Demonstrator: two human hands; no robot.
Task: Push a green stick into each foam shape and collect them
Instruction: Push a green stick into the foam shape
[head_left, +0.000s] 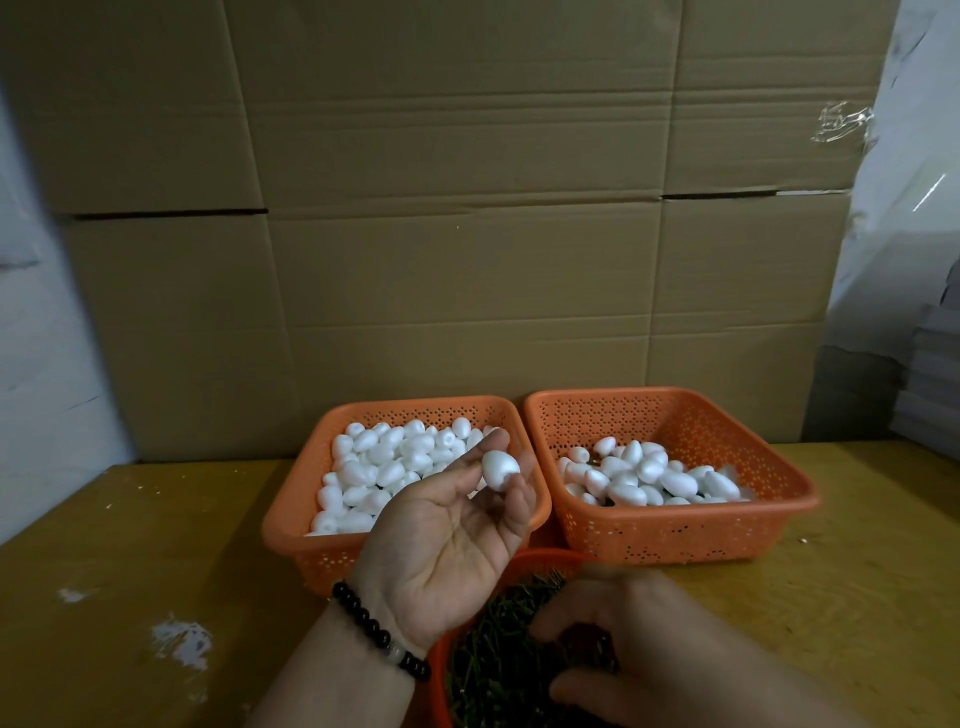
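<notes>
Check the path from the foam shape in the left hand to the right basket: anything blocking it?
Nothing visible blocks it. The left hand pinches the foam shape above the left basket; the right basket sits beside it, open-topped and partly filled. The right hand is low in the green sticks.

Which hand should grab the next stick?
Right. The right hand is already down in the green sticks, while the left hand pinches a foam shape above the baskets.
</notes>
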